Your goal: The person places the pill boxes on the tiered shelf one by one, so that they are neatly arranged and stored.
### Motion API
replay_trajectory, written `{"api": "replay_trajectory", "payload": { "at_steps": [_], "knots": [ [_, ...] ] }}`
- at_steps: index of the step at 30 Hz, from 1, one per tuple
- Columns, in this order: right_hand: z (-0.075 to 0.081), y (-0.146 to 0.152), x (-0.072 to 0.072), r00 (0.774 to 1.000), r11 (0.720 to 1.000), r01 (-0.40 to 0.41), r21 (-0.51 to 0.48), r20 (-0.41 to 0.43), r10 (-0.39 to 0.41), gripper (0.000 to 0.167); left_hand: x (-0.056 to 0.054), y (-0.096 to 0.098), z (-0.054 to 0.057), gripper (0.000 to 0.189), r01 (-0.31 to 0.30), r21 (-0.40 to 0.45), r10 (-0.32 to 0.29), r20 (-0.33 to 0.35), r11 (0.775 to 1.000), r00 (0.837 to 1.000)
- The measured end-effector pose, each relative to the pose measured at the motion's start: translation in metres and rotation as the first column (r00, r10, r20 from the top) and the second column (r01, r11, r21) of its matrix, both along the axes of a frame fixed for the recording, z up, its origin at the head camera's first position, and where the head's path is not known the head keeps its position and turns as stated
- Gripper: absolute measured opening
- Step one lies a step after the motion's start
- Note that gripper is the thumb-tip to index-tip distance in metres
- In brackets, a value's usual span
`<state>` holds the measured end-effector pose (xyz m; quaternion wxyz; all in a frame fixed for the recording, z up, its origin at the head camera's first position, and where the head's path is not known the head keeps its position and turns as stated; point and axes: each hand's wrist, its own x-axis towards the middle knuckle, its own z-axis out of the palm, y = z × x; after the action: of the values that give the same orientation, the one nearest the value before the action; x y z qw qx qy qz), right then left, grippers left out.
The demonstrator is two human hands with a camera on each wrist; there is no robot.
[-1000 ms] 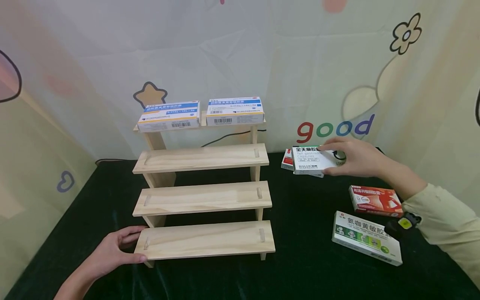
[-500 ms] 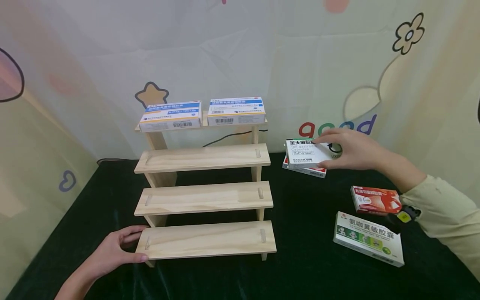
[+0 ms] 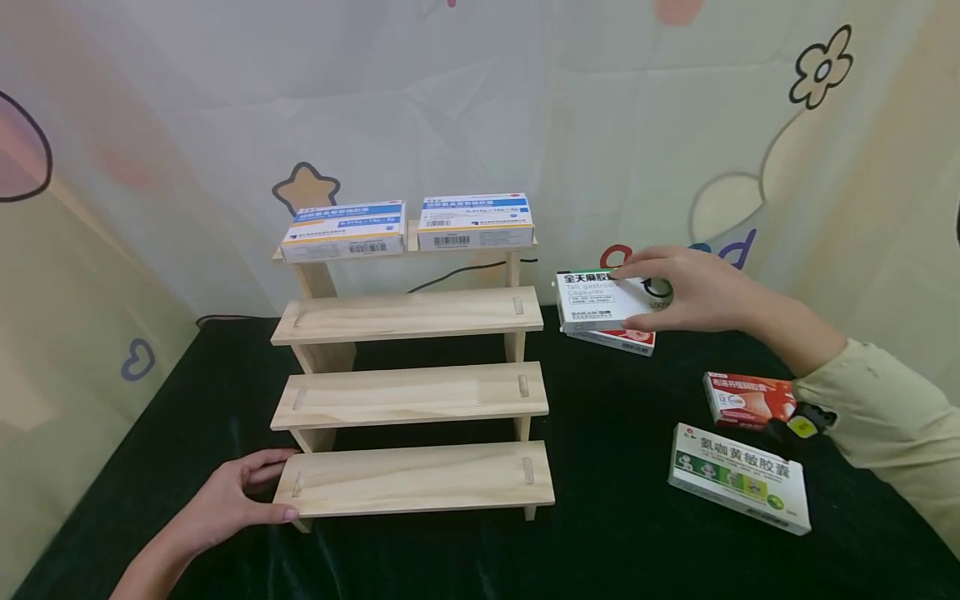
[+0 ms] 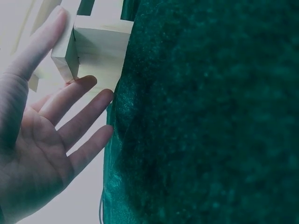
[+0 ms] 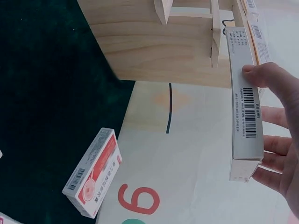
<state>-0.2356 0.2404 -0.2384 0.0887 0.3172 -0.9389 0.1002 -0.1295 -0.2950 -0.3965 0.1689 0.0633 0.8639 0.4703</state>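
Note:
My right hand [image 3: 693, 287] holds a white medicine box [image 3: 592, 300] by its right end. The box is raised off the table; in the right wrist view the thumb presses the barcoded side of this medicine box [image 5: 240, 112], and the fingers are behind it. Below it, partly hidden, lies a red-and-white medicine box [image 3: 626, 340]. My left hand [image 3: 228, 504] grips the left end of the lowest step of a four-tier wooden display stand [image 3: 416, 479], thumb at the front edge. In the left wrist view the thumb and index finger of my left hand [image 4: 51, 121] straddle the board's end.
Two blue-and-white medicine boxes [image 3: 345, 232] lie on the top tier. At the right lie a red medicine box [image 3: 750, 400] and a green-and-white medicine box [image 3: 738, 477] on the dark green cloth [image 3: 600, 533]. A patterned curtain [image 3: 480, 108] hangs behind.
My right hand has lifted the white box off the red-and-white one and carried it left and slightly up. The left hand stays on the stand.

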Motion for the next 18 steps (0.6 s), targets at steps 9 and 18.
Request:
{"api": "replay_trajectory", "payload": {
  "at_steps": [9,18],
  "knots": [
    [0.002,-0.011,0.001,1.000,1.000,-0.019,0.004,0.011,0.019,0.055,0.001,0.000,-0.001,0.071,-0.006,0.006,0.006,-0.002,1.000,1.000],
    [0.002,-0.025,0.001,0.998,0.998,-0.056,0.001,-0.024,0.056,0.054,0.002,0.000,-0.001,0.071,-0.010,0.014,0.010,-0.003,1.000,1.000]
  ]
}}
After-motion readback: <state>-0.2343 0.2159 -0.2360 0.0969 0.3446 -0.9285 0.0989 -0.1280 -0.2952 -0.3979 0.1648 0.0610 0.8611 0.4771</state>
